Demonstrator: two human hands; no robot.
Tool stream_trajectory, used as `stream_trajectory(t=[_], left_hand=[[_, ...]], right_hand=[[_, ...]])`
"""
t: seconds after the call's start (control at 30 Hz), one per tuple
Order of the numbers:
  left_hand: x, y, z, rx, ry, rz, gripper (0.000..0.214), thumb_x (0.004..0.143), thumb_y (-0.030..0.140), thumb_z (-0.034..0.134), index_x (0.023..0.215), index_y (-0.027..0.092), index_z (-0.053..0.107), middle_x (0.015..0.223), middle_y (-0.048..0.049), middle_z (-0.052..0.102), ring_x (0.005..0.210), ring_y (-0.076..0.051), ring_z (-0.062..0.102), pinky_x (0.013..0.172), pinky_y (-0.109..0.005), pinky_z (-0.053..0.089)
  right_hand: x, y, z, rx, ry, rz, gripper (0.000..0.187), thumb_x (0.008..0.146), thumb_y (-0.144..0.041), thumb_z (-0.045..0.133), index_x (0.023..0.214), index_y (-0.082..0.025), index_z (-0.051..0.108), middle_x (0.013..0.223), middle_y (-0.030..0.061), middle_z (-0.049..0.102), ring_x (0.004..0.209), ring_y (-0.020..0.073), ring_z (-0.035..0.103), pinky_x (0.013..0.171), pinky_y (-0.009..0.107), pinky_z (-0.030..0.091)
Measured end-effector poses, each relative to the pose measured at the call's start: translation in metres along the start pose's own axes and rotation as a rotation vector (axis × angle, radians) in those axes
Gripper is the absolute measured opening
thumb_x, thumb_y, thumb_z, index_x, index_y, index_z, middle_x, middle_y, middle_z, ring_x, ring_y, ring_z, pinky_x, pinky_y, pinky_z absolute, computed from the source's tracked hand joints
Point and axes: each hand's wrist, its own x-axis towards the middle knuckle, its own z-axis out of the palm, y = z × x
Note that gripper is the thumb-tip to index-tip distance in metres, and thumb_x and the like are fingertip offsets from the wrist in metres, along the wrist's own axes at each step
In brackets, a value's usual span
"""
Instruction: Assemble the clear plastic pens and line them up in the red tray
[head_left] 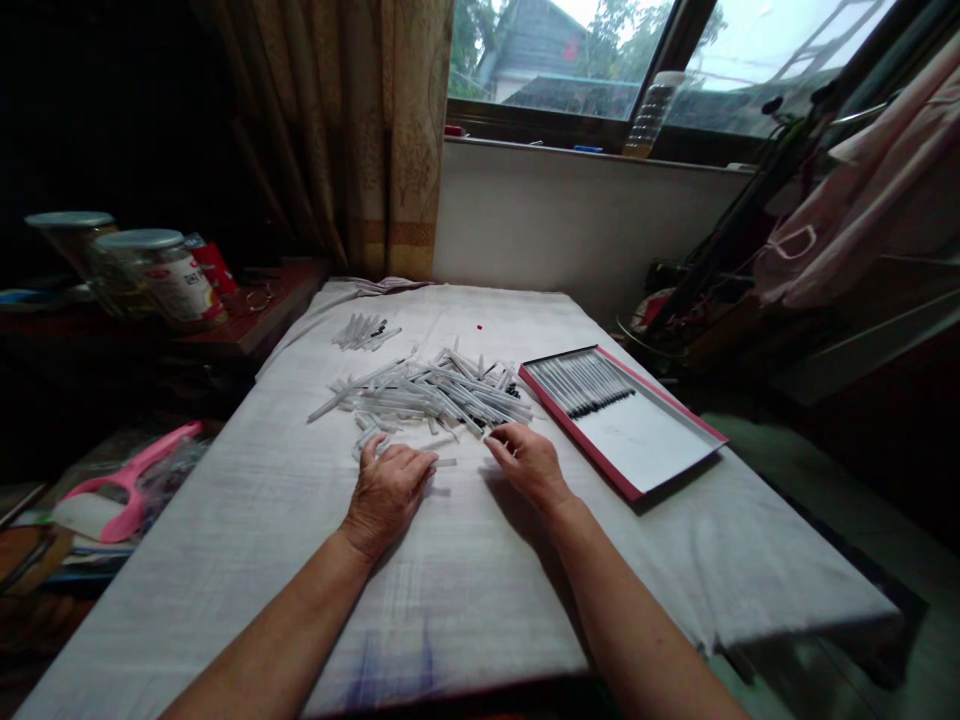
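A loose heap of slim white pens with dark tips (431, 395) lies in the middle of a table covered with a white cloth (300, 520). My left hand (388, 492) rests palm down at the heap's near edge, fingers curled over a few short white pieces. My right hand (527, 460) lies beside it, its fingertips touching the nearest pens at the heap's right end. A flat red-rimmed box (660, 440) at the right holds a neat row of the same pens (585, 385) in its far half. A smaller bunch of pens (364, 332) lies further back on the left.
Two lidded jars (161, 275) stand on a dark side table at the left. A pink-handled tool (124, 490) lies lower left among clutter. A curtain (360, 130), window and plastic bottle (651, 115) are behind; hanging pink cloth (862, 200) is at the right.
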Motion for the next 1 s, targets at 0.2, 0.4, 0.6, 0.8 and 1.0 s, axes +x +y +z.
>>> stream_trajectory(t=[0.2,0.4,0.6,0.8,1.0], left_hand=[[0.0,-0.003,0.004,-0.004,0.019,0.025,0.02,0.093,0.022,0.05,0.108,0.021,0.064,0.09,-0.0036,0.074,0.083,-0.021,0.067,0.102,-0.049,0.03],[-0.002,-0.004,0.007,0.012,0.054,0.023,0.017,0.095,0.023,0.049,0.105,0.019,0.062,0.089,-0.0037,0.073,0.081,-0.02,0.067,0.101,-0.047,0.032],[-0.001,-0.003,0.005,-0.013,0.026,0.016,0.017,0.094,0.022,0.048,0.104,0.021,0.062,0.094,-0.004,0.074,0.086,-0.021,0.067,0.101,-0.048,0.031],[-0.001,-0.003,0.004,-0.023,-0.009,-0.03,0.021,0.094,0.022,0.048,0.108,0.022,0.064,0.099,-0.0051,0.074,0.091,-0.022,0.066,0.101,-0.048,0.031],[-0.002,-0.003,0.004,-0.021,-0.011,-0.04,0.024,0.094,0.021,0.048,0.111,0.023,0.065,0.099,-0.0053,0.073,0.091,-0.022,0.066,0.101,-0.048,0.032]], right_hand=[[0.005,0.01,-0.008,-0.396,-0.046,0.188,0.018,0.086,-0.034,0.057,0.093,-0.025,0.071,0.097,0.005,0.071,0.078,0.0183,0.064,0.063,0.027,0.042],[0.006,0.006,-0.007,-0.43,-0.062,0.201,0.023,0.089,-0.038,0.055,0.097,-0.025,0.072,0.101,0.0052,0.071,0.08,0.019,0.066,0.064,0.028,0.043],[0.009,0.008,-0.006,-0.443,-0.049,0.172,0.024,0.089,-0.034,0.053,0.095,-0.026,0.074,0.102,0.0062,0.073,0.079,0.0187,0.066,0.064,0.027,0.045],[0.003,0.025,-0.015,-0.299,0.186,0.17,0.022,0.084,-0.033,0.057,0.087,-0.024,0.077,0.091,0.006,0.076,0.077,0.0208,0.068,0.067,0.029,0.047],[0.008,0.04,-0.021,0.137,0.506,0.126,0.025,0.079,-0.036,0.057,0.081,-0.02,0.076,0.08,0.0069,0.075,0.068,0.0183,0.067,0.067,0.029,0.052]])
